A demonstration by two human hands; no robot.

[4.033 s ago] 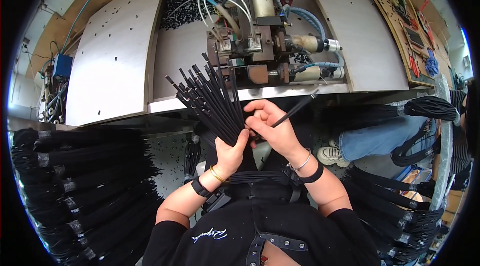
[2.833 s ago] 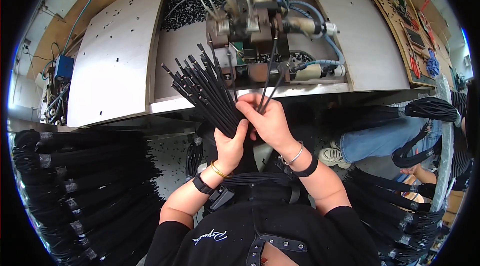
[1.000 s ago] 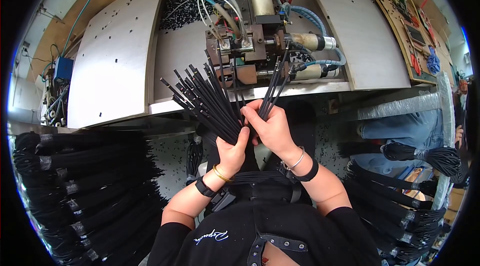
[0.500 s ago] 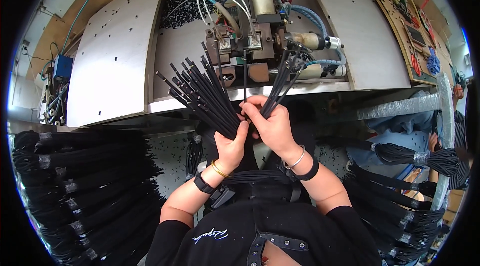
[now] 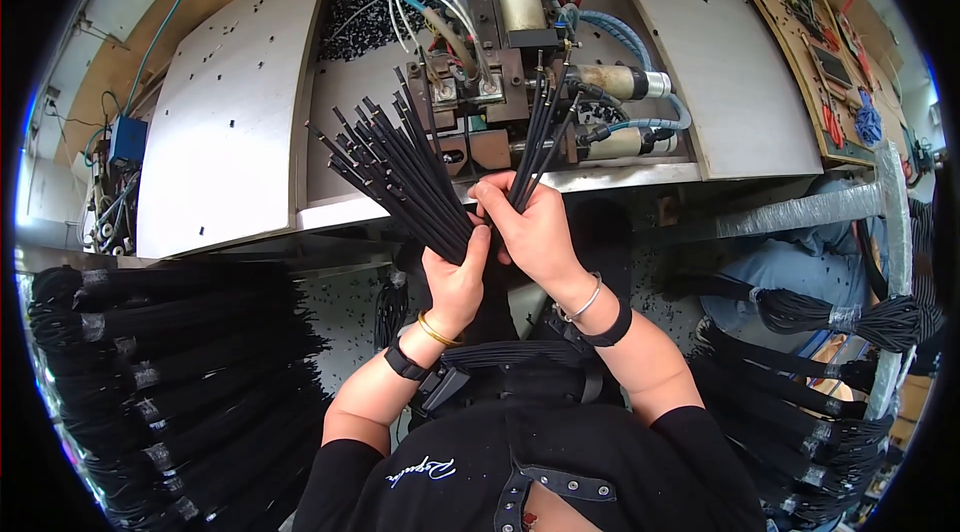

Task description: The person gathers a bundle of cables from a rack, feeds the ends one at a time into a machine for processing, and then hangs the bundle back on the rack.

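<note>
Facing the machine [image 5: 520,42] on the metal bench [image 5: 220,132], I grip a fanned bundle of black rods [image 5: 395,167] in my closed left hand [image 5: 455,277], while my right hand [image 5: 535,232] pinches a few rods [image 5: 540,137] pointing up at the machine's front.

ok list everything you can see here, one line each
fanned bundle of cables: many, black, left hand
small cluster of cables: a few, black, right hand, tips toward machine
machine: one, metal with red top, hoses, centre top
metal panels: two, grey, either side of machine
taped cable bundles: many, black, lower left and lower right
another person's trouser leg: blue, right
left hand: one, gold bangle, black wristband
right hand: one, silver bangle, black wristband
</note>
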